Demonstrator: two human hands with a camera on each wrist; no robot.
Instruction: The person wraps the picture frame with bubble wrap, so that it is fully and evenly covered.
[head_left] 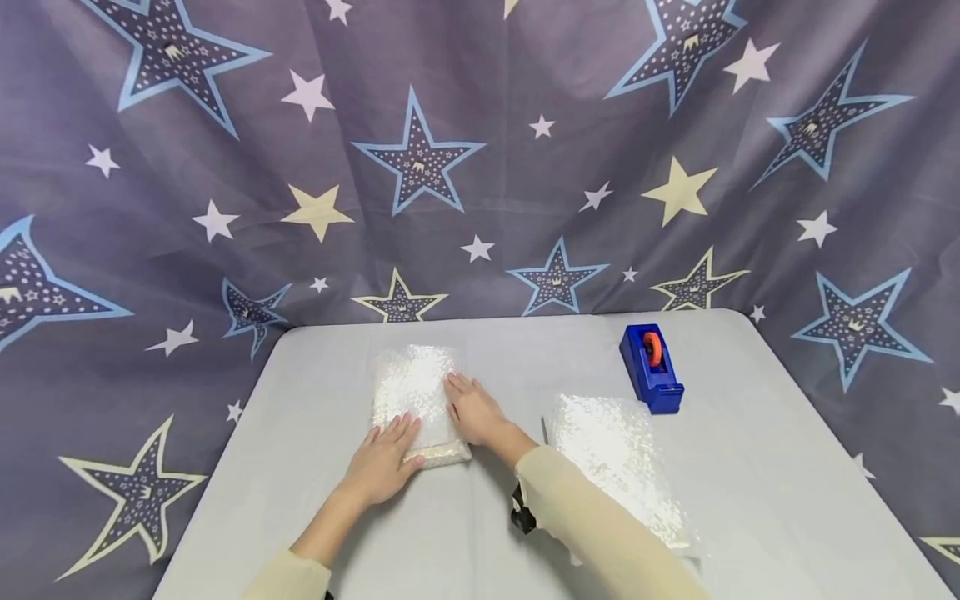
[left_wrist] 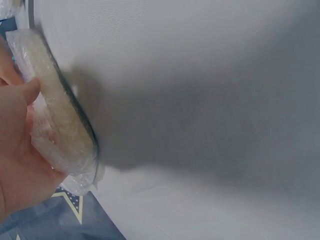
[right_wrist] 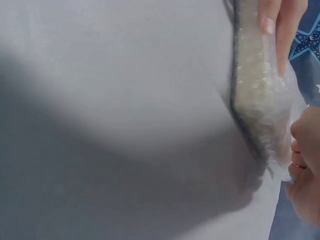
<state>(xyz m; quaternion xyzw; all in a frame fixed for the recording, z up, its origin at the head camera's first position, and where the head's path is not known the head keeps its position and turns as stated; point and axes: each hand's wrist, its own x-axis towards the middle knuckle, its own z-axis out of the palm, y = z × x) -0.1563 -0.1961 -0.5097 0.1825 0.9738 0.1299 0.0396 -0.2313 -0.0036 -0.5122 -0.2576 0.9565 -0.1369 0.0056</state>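
Note:
A flat, squarish parcel in clear bubble wrap lies on the table left of centre. My left hand rests on its near left corner with the fingers stretched over the top. In the left wrist view, the thumb lies along the parcel's near side. On the parcel's right edge rests my right hand, its fingers pointing away from me. The right wrist view shows the parcel's thick side, with the right hand partly cut off by the frame. What is inside the wrap is hidden.
Right of my right forearm lies a stack of bubble wrap, with a thin dark object beside its left edge. A blue tape dispenser with an orange roll stands behind it. A star-patterned curtain surrounds the grey-white table.

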